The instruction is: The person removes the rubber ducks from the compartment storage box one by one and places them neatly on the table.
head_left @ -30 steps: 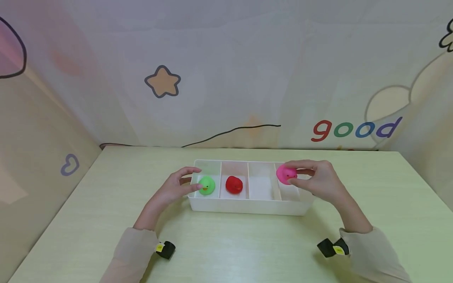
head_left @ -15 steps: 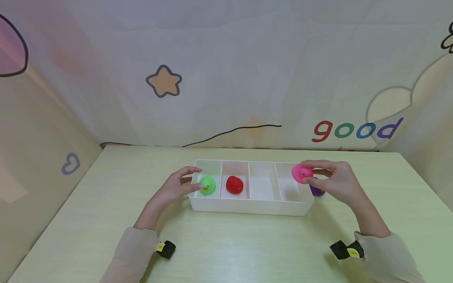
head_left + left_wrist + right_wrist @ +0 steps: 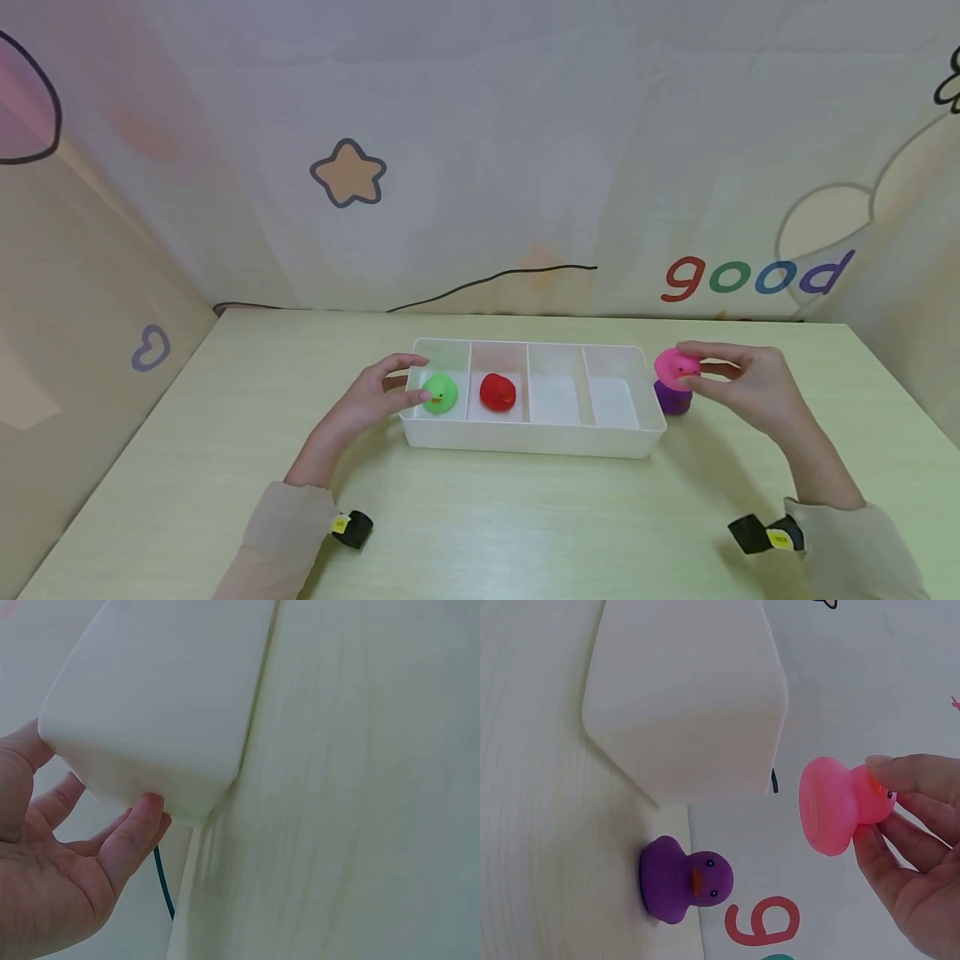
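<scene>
Pinching the smooth pink toy duck [image 3: 829, 806] by its head, my right hand [image 3: 759, 387] holds it aloft just beyond the right end of a long white plastic tray [image 3: 525, 437]. I see a purple toy duck [image 3: 667, 881] on the pale wood-grain table [image 3: 487, 521] below; my left hand [image 3: 370, 400] grips the tray's other end.

- Long white plastic tray [image 3: 525, 439] on pale bench [image 3: 487, 517]
- Green rubber duck [image 3: 446, 388]: leftmost compartment
- Red rubber duck [image 3: 498, 392]: second
- Right of tray: purple rubber duck [image 3: 673, 401], pink rubber duck [image 3: 672, 367]
</scene>
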### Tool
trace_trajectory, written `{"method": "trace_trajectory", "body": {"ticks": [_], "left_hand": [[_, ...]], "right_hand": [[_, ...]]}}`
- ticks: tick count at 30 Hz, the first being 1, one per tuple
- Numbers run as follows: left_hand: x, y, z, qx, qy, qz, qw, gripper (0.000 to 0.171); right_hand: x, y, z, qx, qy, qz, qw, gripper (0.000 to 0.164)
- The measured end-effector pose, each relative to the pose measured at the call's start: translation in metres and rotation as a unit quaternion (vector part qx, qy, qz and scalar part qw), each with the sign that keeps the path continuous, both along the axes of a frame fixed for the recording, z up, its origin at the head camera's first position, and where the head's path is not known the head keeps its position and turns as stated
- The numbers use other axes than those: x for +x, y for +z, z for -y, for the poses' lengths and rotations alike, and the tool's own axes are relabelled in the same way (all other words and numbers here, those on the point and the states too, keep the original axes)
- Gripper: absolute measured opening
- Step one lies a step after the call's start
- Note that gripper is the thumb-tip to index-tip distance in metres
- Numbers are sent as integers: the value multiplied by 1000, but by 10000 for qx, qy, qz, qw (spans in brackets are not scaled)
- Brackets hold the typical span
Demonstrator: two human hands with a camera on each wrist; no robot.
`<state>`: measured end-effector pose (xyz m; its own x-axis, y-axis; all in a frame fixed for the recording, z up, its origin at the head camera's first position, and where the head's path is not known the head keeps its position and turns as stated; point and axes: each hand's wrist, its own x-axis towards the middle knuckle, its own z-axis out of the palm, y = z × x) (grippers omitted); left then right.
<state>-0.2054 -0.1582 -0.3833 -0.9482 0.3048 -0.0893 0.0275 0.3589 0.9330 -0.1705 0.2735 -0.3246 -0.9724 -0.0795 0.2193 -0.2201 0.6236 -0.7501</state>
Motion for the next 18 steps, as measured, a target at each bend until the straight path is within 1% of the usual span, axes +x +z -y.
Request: {"method": "trace_trajectory", "body": {"ticks": [3, 5, 6, 8, 12, 13, 15, 18], "left_hand": [[0, 0, 0, 9, 3, 19, 10000, 49], [0, 0, 0, 41, 7, 53, 10000, 49], [0, -1, 0, 45, 10, 63, 10000, 49], [0, -1, 0, 36, 16, 55, 10000, 49], [0, 0, 0, 14, 32, 15, 10000, 49], [0, 0, 0, 7, 47, 19, 10000, 49], [-1, 0, -1, 7, 59, 24, 10000, 49], [0, 1, -1, -38, 102, 68, 9999, 50]], "right_hand": [[0, -1, -7, 24, -85, 49, 9999, 46], [-2, -6, -15, 56, -113, 72, 9999, 47], [-5, -9, -20, -19, -74, 114, 9999, 47], [-16, -29, -38, -55, -191, 183, 9996, 49], [-46, -77, -79, -6, -455, 206, 9988, 51], [-47, -81, -83, -197, -376, 196, 9989, 48], [-54, -93, -94, -216, -391, 89, 9990, 47], [-57, -98, -100, -329, -435, 51, 9985, 47]]}}
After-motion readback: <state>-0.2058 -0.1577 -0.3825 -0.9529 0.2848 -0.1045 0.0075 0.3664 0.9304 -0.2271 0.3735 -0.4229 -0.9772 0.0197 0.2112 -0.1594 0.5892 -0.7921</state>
